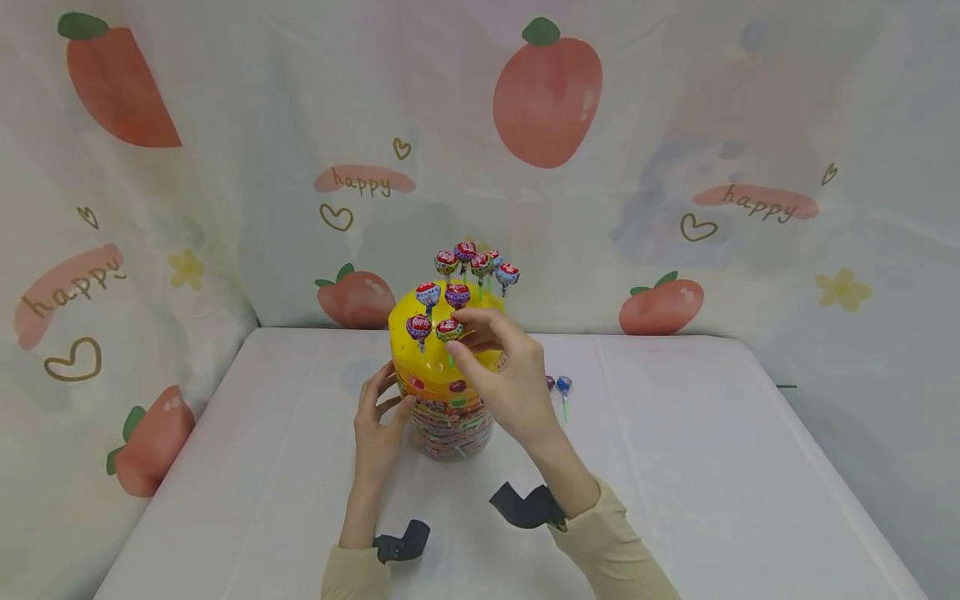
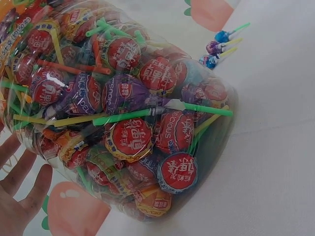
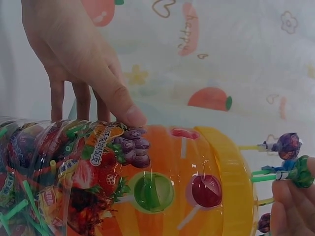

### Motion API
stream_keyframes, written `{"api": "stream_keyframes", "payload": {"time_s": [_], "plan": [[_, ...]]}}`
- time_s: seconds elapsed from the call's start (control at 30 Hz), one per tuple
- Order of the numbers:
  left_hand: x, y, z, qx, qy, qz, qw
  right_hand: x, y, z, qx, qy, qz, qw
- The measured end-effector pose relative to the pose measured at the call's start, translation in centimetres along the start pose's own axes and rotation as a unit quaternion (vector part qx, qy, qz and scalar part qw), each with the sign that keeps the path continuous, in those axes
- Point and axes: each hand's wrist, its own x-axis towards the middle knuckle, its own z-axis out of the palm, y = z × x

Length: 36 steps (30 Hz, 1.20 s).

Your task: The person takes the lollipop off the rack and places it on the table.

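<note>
Above the yellow lid [image 1: 442, 371], the right hand [image 1: 510, 383] pinches the green stick of a lollipop [image 1: 449, 330] between thumb and fingers, its stick at a hole in the lid. The left hand [image 1: 378, 425] rests with straight, spread fingers against the side of the clear jar [image 1: 450, 429], which stands mid-worktop [image 1: 675, 467], packed with lollipops. More lollipops [image 1: 472, 271] stand upright in the lid; loose ones [image 1: 561, 385] lie just right of the jar.

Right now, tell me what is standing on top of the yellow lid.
Wrapped lollipops stand upright in the yellow lid. The right hand pinches one lollipop and covers part of the lid.
</note>
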Motion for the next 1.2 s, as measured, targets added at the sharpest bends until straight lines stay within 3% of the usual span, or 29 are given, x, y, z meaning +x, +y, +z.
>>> {"api": "stream_keyframes", "payload": {"time_s": [0.1,0.2,0.3,0.43,0.6,0.83,1.2], "plan": [[0.0,0.0,0.0,-0.007,-0.003,-0.003,1.0,0.0,0.0,0.0,-0.002,0.001,0.0,1.0],[-0.1,1.4,-0.2,-0.006,-0.008,-0.008,0.9999,0.0,0.0,0.1,-0.005,0.002,-0.002,1.0],[0.0,1.5,-0.2,-0.005,-0.011,-0.018,0.9998,0.0,0.1,0.1,-0.007,0.004,-0.004,1.0],[0.1,0.1,0.0,-0.006,-0.006,-0.012,0.9999,0.0,0.2,0.1,-0.004,0.005,-0.008,1.0],[0.0,-0.2,0.0,-0.005,-0.001,0.006,1.0,0.0,0.3,0.2,-0.002,0.009,-0.016,1.0],[0.0,-0.2,-0.1,-0.009,-0.002,0.006,0.9999,0.3,-0.1,0.0,0.002,0.032,-0.055,0.998],[-0.1,-0.1,-0.1,-0.007,-0.005,0.015,0.9998,-0.5,1.0,-1.3,0.009,0.048,-0.029,0.998]]}}
